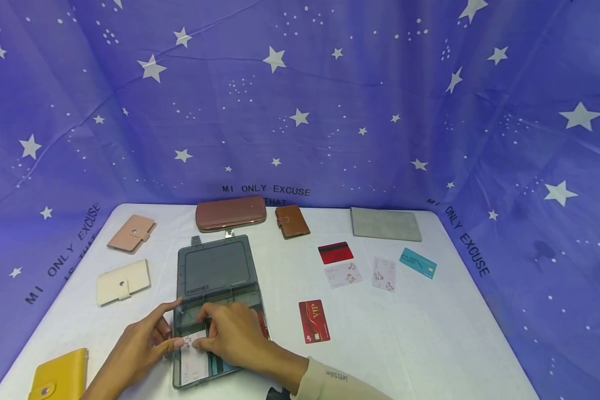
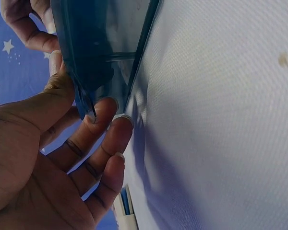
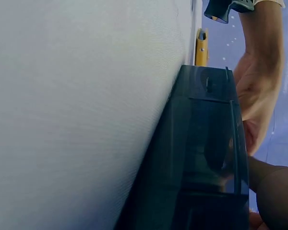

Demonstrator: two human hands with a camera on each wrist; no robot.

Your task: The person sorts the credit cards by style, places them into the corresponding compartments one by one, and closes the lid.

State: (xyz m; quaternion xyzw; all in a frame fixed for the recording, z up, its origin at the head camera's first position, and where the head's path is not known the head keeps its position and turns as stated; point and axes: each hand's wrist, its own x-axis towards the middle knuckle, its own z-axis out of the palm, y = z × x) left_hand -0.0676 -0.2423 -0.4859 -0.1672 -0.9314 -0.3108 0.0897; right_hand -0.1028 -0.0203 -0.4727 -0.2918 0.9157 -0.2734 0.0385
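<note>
A dark translucent plastic box [image 1: 178, 369] with dividers lies with its lid [image 1: 217, 266] folded back. In its near left compartment is a white card with a floral print [image 1: 194, 366]; blue and red cards show partly beside it. My left hand [image 1: 142, 341] holds the box's left wall, thumb over the rim by the card. In the left wrist view the fingers of my left hand [image 2: 62, 148] lie against the wall's outside. My right hand [image 1: 237, 333] reaches into the box with bent fingers, thumb on the white card; its other fingertips are partly hidden.
Right of the box lie a red VIP card [image 1: 315, 322], a red striped card [image 1: 336, 253], two white cards [image 1: 343, 275] and a teal card [image 1: 418, 263]. Card holders, pink [image 1: 131, 234], cream [image 1: 123, 282] and yellow [image 1: 60, 375], stand left. Maroon [image 1: 231, 214], brown [image 1: 292, 221] and grey [image 1: 386, 224] wallets line the back.
</note>
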